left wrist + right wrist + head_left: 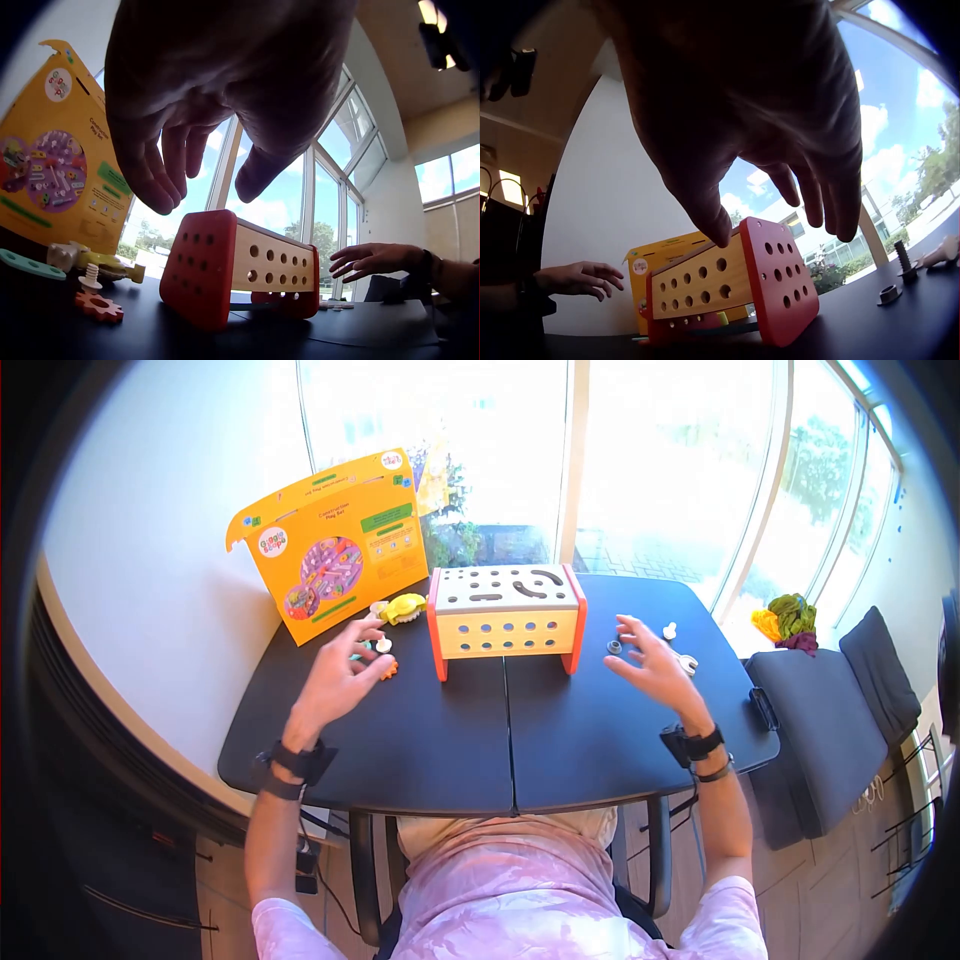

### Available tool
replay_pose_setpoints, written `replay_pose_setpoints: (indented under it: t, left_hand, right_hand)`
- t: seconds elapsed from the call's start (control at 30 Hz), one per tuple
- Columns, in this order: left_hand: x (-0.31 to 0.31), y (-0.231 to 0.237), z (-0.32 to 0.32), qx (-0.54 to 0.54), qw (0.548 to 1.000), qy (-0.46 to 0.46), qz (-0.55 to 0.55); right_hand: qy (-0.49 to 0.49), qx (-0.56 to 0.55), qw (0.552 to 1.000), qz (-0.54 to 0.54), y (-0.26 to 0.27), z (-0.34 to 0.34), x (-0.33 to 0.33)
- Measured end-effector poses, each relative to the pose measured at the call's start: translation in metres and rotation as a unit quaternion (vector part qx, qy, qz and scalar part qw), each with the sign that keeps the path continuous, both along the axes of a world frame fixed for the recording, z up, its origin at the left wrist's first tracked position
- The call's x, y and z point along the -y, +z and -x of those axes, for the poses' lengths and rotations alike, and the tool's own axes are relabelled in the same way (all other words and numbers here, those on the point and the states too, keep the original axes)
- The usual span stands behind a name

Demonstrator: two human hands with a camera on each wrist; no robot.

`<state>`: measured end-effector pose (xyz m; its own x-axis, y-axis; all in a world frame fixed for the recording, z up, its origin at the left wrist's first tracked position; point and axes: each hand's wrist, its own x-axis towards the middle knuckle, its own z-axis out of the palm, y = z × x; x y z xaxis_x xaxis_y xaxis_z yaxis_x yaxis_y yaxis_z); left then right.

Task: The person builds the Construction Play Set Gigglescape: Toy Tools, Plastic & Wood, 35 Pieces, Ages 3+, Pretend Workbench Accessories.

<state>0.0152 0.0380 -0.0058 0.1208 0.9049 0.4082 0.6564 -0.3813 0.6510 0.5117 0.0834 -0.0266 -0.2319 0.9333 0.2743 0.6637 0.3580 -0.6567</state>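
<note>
A toy workbench [503,635] with red side panels, holed wooden front and grey slotted top stands upright at the middle of the table. My left hand [335,672] is held in the air to its left, fingers spread and loosely bent, gripping nothing. Below and beyond those fingers lie a white screw [91,277], an orange-red gear [98,307], a teal strip [30,265] and a yellow toy piece [404,608]. To the right of the workbench hovers my right hand [661,672], relaxed and holding nothing. Near it are a dark nut [889,294], a dark bolt [904,260] and a pale wrench [688,664].
A large orange-yellow play set box [360,530] stands at the back left, behind the loose pieces. The black table [430,750] has a seam down its middle. Beyond its right edge is a grey cushioned seat [815,730] with coloured cloths [790,620] at its far end.
</note>
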Motion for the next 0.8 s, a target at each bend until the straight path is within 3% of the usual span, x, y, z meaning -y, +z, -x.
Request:
replay_pose_setpoints:
  t: [0.13, 0.23, 0.27, 0.3, 0.37, 0.4, 0.5, 0.7, 0.8]
  left_hand:
    - [-0.039, -0.036, -0.028, 0.03, 0.993, -0.033, 0.11]
    - [-0.082, -0.098, -0.036, 0.049, 0.988, -0.055, 0.136]
    - [-0.091, -0.115, -0.038, 0.073, 0.981, -0.095, 0.15]
    - [-0.086, -0.11, -0.045, 0.022, 0.979, -0.098, 0.178]
    - [-0.074, -0.111, -0.059, 0.005, 0.993, -0.023, 0.116]
    - [-0.072, -0.111, -0.059, 0.014, 0.995, -0.028, 0.094]
    - [-0.068, -0.102, -0.06, 0.038, 0.998, -0.04, 0.041]
    - [-0.043, -0.048, -0.079, 0.118, 0.99, -0.073, 0.024]
    - [-0.051, -0.041, -0.083, 0.111, 0.992, -0.064, 0.005]
  right_hand:
    - [0.033, -0.086, 0.994, 0.061, -0.023, 0.035, -0.024]
    - [0.004, -0.162, 0.979, 0.12, -0.044, 0.055, -0.034]
    - [0.008, -0.194, 0.977, 0.085, -0.069, 0.057, -0.049]
    - [0.019, -0.185, 0.98, 0.077, -0.079, 0.057, -0.054]
    - [0.041, -0.167, 0.983, 0.061, -0.086, 0.058, -0.058]
    - [-0.017, -0.11, 0.994, 0.008, -0.087, 0.06, -0.057]
    - [-0.057, -0.029, 0.997, -0.036, -0.048, 0.066, -0.028]
    - [-0.062, -0.136, 0.978, -0.144, -0.019, 0.067, -0.024]
    - [-0.073, -0.112, 0.974, -0.183, -0.023, 0.056, -0.047]
